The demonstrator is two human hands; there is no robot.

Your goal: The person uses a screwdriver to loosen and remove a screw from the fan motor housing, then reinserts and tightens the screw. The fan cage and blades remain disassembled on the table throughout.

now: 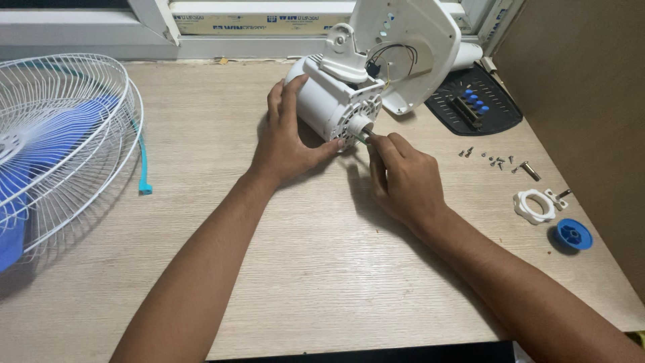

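Near the table's far edge, left hand (285,144) grips motor housing (329,101); right hand (403,178) pinches its shaft (359,128).

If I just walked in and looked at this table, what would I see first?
Most likely the white fan motor housing at the middle back of the wooden table, steadied by the left hand while the right hand works at its front shaft. Next comes the big white wire fan guard with a blue blade at the far left. At the right edge lie small screws, a white ring nut and a blue cap.
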